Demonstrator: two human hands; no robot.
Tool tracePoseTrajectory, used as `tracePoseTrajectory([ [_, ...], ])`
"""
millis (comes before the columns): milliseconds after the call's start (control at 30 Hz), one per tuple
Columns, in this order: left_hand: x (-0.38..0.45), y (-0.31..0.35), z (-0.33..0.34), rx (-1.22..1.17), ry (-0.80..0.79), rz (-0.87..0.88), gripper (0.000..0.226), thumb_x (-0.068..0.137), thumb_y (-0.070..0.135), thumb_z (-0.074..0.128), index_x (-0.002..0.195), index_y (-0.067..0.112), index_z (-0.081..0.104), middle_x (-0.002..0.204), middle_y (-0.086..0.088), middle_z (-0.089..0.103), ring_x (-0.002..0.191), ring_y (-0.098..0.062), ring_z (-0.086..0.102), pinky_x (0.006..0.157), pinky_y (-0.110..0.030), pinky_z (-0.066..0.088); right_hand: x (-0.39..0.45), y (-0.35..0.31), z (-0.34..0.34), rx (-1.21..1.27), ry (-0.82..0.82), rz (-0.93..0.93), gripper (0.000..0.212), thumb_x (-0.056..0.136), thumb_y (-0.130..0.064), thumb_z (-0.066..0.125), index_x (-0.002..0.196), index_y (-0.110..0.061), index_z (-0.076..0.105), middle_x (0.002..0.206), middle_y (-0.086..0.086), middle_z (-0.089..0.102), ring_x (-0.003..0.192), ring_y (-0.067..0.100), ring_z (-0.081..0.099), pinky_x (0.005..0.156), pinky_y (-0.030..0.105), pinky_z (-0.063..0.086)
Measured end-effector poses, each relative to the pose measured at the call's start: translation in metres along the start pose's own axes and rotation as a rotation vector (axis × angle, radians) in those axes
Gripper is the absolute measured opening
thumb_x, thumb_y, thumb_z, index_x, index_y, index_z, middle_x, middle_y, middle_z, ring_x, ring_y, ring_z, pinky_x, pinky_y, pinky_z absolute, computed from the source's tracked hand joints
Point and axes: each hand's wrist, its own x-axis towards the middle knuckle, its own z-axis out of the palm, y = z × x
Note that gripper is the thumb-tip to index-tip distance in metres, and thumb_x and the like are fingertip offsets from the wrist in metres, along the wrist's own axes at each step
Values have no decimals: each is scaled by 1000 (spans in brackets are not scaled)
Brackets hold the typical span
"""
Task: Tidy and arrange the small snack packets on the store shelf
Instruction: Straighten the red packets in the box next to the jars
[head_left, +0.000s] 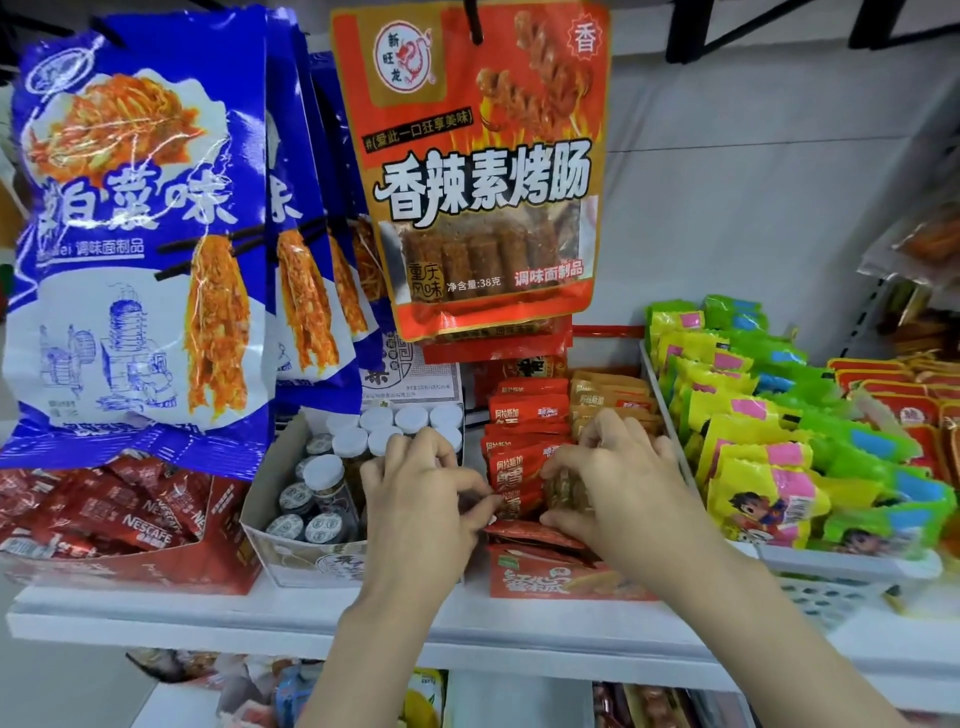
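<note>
From the head camera, both hands worked inside a red display box (561, 582) on the white shelf (156, 623). The left hand (421, 499) had its fingers pinched on the edge of a red snack packet (511, 470). The right hand (618, 483) had its fingers clamped on a brownish packet (569, 493) beside it. A box of white-capped jars (337, 467) stood just left.

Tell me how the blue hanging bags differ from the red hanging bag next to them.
The blue hanging bags look larger and picture shredded orange strips; the red hanging bag is smaller and pictures skewered sausage rolls. Several blue bags show fanned out; the red one hides most of those behind it. Both hang above the shelf boxes.
</note>
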Motion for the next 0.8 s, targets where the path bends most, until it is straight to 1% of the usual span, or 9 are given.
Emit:
tracePoseTrajectory([
  [167,-1,-4,-6,-167,-41,25,10,76,29,82,73,27,73,90,10,50,95,-13,42,80,-34,30,-2,3,-2,91,7,6,51,76,-56,72,122,-41,53,113,-10,35,119,14,37,99,37,34],
  [267,0,-6,-17,-404,-85,61,11,85,18,75,78,23,67,96,15,60,96,-6,54,83,-25,44,-4,6,-7,285,89,-3,43,78,-47,75,115,-38,55,111,-14,42,112,9,45,98,30,41],
  [367,0,-3,-29,-498,-63,61,12,91,18,68,84,27,65,89,17,67,88,-3,62,70,-14,45,-4,5,-14,469,220,-8,25,82,-35,75,101,-34,58,99,-23,48,94,0,51,82,6,35],
  [433,-1,2,-33,-562,-68,41,10,94,22,64,87,30,65,83,19,68,78,-1,63,60,-10,44,-4,2,-18,572,272,15,21,83,-28,76,89,-32,56,89,-22,58,85,-3,56,73,4,38],
  [500,-2,6,-35,-603,-41,28,10,94,22,64,89,31,66,93,23,70,83,8,63,63,-7,45,-4,0,-20,626,324,22,22,82,-22,77,83,-30,57,79,-18,64,81,-2,60,69,9,43],
  [567,-3,8,-36,-653,-23,-8,12,92,22,66,87,33,66,97,23,71,93,8,64,73,-11,51,-4,-2,-22,620,386,13,21,81,-21,79,80,-29,60,74,-18,64,79,-1,62,65,9,41],
  [633,-3,6,-37,-749,-48,-88,17,87,22,72,88,37,64,90,20,72,89,2,68,76,-15,55,-4,-3,-26,645,437,12,19,79,-21,79,80,-30,63,75,-21,66,81,-5,63,66,4,40],
  [733,-4,2,-37,-870,-192,-181,38,79,21,81,101,43,60,91,15,74,87,-4,71,78,-18,56,-3,1,-38,710,486,-8,23,80,-17,79,80,-38,69,79,-28,69,80,-10,65,72,1,42],
  [800,-4,-1,-36,-901,-281,-213,48,75,20,84,110,39,57,94,10,74,89,-8,72,80,-23,58,-2,3,-50,800,535,-24,28,81,-14,77,80,-41,69,81,-29,70,77,-8,67,72,3,45],
])
